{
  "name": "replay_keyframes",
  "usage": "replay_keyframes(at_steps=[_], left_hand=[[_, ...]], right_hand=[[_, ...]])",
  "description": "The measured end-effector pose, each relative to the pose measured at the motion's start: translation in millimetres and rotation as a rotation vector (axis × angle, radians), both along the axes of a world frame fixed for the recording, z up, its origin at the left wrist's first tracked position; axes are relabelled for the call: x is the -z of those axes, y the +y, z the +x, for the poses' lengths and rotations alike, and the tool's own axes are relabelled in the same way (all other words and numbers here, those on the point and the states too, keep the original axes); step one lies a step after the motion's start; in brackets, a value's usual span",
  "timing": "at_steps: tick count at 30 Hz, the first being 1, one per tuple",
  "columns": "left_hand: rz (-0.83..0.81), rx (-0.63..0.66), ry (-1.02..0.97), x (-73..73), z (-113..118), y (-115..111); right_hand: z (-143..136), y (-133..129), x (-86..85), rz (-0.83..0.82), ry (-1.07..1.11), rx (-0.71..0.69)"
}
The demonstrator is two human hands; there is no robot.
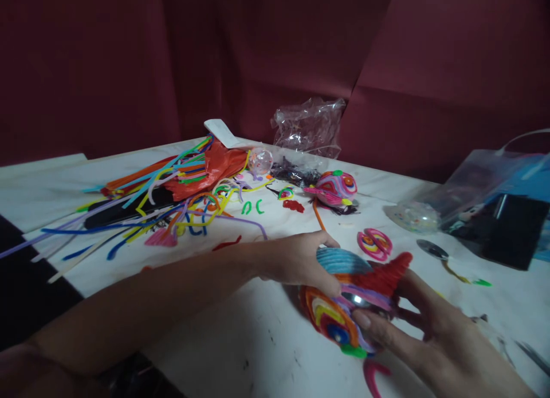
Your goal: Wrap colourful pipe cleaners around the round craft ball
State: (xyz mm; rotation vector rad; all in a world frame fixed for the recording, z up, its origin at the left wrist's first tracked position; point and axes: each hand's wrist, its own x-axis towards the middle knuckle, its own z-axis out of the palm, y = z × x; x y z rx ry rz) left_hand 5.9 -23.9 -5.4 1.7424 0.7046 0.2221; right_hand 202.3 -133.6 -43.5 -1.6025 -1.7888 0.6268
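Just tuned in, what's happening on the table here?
A person holds a pipe-cleaner ball in both hands: the left hand grips its top, the right hand cups it from the side. It sits low over the white table. A second decorated ball lies further back, beside a loose pile of pipe cleaners and a pink coil.

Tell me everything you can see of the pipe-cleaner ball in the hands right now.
The ball is a rounded shape covered in coiled pipe cleaners: a blue spiral on top, a red fuzzy patch at the upper right, and a red, yellow and blue spiral facing the camera, with a green bit below. A shiny silvery surface shows between the coils. It sits low over the white table. The left hand grips its upper left side; the right hand holds it from the right, thumb on the front.
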Motion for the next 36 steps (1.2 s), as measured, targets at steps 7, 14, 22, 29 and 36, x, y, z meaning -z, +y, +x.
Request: replay_keyframes(at_steps=[7,14,22,29,36], left_hand=[[0.012,-0.008,-0.023,5.9,0.4,2.1],[-0.080,0.006,-0.072,7.5,-1.9,2.4],[-0.076,0.002,-0.061,7.1,-0.8,2.5],[-0.109,0.016,-0.091,9.6,-1.8,3.7],[-0.144,0.036,-0.102,12.2,-3.6,7.1]], right_hand=[[0.4,-0.7,1.3,-0.004,-0.021,-0.020],[-8.6,0.2,-8.0,-0.082,0.129,-0.015],[-7.9,1.1,-4.9,-0.006,0.104,-0.038],[-5.3,4.1,-1.5,0.048,-0.014,-0.010],[-5.4,3.5,0.5,0.045,-0.032,-0.001]])
